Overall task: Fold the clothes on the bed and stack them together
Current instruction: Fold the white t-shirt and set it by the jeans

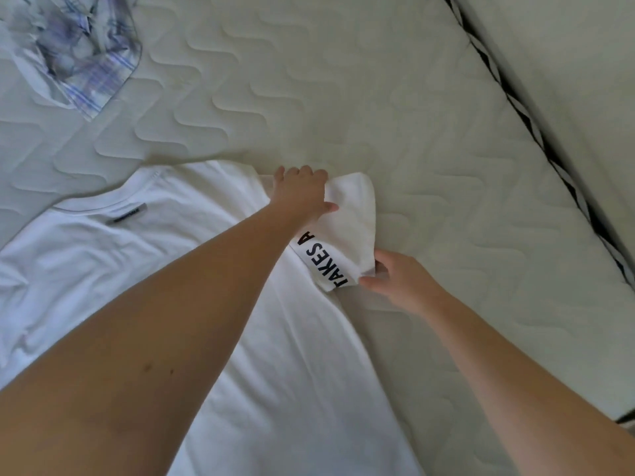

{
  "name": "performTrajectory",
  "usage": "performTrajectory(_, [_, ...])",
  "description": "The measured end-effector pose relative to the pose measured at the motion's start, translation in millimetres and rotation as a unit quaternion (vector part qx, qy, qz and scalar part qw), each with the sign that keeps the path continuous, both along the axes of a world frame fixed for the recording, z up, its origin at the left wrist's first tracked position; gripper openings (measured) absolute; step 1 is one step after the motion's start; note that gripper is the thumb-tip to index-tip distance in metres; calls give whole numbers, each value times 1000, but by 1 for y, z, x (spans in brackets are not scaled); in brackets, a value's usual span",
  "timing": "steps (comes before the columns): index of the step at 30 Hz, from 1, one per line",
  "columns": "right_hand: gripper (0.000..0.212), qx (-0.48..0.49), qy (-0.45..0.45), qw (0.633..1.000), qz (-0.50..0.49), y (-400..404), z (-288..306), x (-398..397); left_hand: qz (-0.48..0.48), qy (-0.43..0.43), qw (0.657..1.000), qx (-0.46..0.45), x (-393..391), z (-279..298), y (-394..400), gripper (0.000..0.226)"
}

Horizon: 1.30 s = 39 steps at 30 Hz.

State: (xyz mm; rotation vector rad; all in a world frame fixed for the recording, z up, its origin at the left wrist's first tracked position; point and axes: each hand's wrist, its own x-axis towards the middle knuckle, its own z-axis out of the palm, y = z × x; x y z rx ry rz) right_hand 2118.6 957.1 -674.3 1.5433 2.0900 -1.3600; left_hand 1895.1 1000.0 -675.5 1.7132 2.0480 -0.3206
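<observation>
Folding the sleeve (pixel 347 231) in is the step now, I think. The white T-shirt (pixel 165 255) lies flat in the lower middle of the frame. The left hand (pixel 302 197) holds the sleeve top, and the right hand (pixel 398 280) pinches its printed edge. Pull it smooth, then lay it straight over the shirt. The bed (pixel 395 97) is quilted and pale. A checked shirt (pixel 86 53) lies crumpled in the upper left.

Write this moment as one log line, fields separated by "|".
step: folding sleeve of white T-shirt | left hand: holds sleeve | right hand: pinches sleeve hem | plaid shirt: unfolded
</observation>
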Motion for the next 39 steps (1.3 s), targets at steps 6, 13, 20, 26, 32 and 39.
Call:
performTrajectory(6, [26, 64, 9, 994, -89, -12, 7, 8, -11, -47, 999, 7, 15, 7, 29, 34])
performTrajectory(13, [34, 77, -39, 968, -237, 5, 16, 15, -80, -165, 981, 61, 29, 12, 24, 33])
performTrajectory(20, [60, 225, 7, 965, -136, 46, 0, -21, 15, -130, 982, 135, -23, 2, 1, 41])
performTrajectory(26, [46, 233, -123, 964, 11, 77, -14, -50, 85, 8, 993, 84, -79, -6, -10, 46])
performTrajectory(32, [17, 273, -21, 961, -48, 108, 0, -49, 84, -5, 989, 122, -98, -4, 7, 10])
performTrajectory(39, [41, 324, -59, 941, -70, 86, -3, -40, 114, -68, 964, 231, -85, -8, -3, 30])
